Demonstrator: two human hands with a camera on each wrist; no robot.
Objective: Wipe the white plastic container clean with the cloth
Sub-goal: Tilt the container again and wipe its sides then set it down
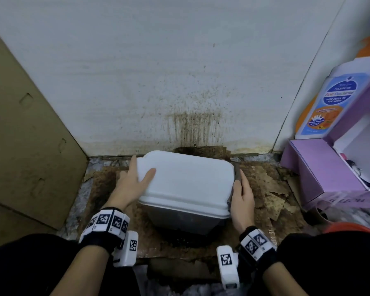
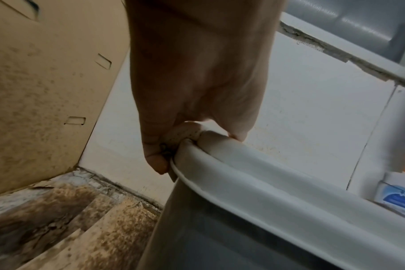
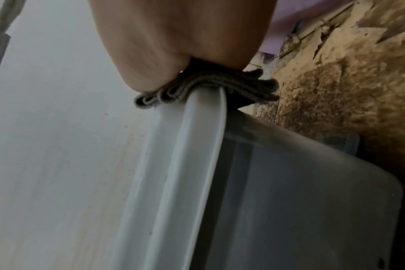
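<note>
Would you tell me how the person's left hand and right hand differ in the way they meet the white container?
The left hand touches the white plastic container bare; the right hand holds a folded grey cloth against it. The left hand's thumb lies on the container's top; the right hand lies along the side edge. Both are at its upper rim, on opposite sides.

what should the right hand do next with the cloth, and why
Probably draw the right hand and its cloth along the right rim of the white plastic container toward the near corner. The folded cloth sits wrapped over that rim, and the left hand grips the opposite edge, so the container looks braced for a stroke.
</note>
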